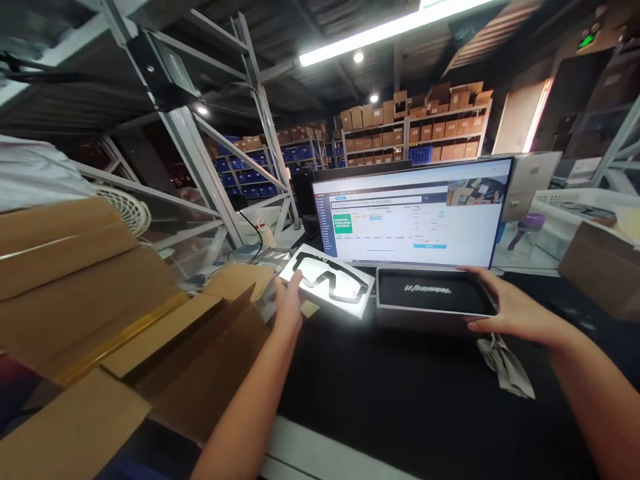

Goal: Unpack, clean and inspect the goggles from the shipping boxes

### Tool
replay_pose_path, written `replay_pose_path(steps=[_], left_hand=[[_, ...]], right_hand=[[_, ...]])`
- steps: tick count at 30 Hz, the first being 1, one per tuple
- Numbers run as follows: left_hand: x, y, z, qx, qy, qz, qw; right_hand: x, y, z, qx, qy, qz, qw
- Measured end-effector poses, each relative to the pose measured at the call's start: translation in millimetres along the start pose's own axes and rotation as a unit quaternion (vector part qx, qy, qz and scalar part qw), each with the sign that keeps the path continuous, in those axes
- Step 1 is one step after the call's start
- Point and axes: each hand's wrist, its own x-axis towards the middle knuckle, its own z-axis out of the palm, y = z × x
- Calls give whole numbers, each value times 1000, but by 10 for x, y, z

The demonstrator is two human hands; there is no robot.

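My left hand [289, 303] grips the near left corner of a white box lid [327, 280] printed with a black goggle outline, holding it tilted above the black desk mat [400, 393]. To its right sits an open grey box [430, 297] with a black insert bearing white lettering. My right hand [505, 307] wraps around that box's right end, thumb on the near edge and fingers over the far rim.
A lit monitor [413, 213] stands right behind the box. Open cardboard cartons [150, 347] crowd the left side. A crumpled grey cloth [505, 367] lies on the mat under my right wrist. A brown carton [600, 267] sits far right. Metal shelving rises at left.
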Motion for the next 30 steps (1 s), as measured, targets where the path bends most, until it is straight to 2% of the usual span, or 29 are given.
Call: replay_pose_path(steps=[3,6,9,12,16,19,22,24,26,28,30], left_hand=[[-144,4,11,-99,-20,-83,991],[-330,-10,75,-171,-19,-135,976],[-492,-13,128,-225,-9,-178,958],[-621,-6,126,-271,8,-212,939],[-807,-53,41,-275,11,-208,938],[-977,-166,-71,-248,-5,-222,943],[-1136,-322,-210,-209,-48,-241,947],[-1207,-424,-307,-167,-88,-256,948],[-1237,-518,-391,-83,-120,-257,955],[-1237,-609,-450,48,-151,-210,965],[-1242,-703,-482,174,-186,-113,960]], right_hand=[[-141,-37,-271,39,94,4,995],[-240,-110,-399,40,146,9,988],[-293,-185,-403,16,136,20,990],[-369,-205,-304,-32,106,17,994],[-582,-49,-117,-114,82,16,990],[-796,165,-52,-142,60,2,988],[-1013,315,-9,-153,43,-12,987],[-1138,333,91,-138,27,11,990],[-1229,295,286,-99,7,57,993],[-1279,226,548,-50,-10,95,994],[-1288,136,810,-17,-2,112,994]])
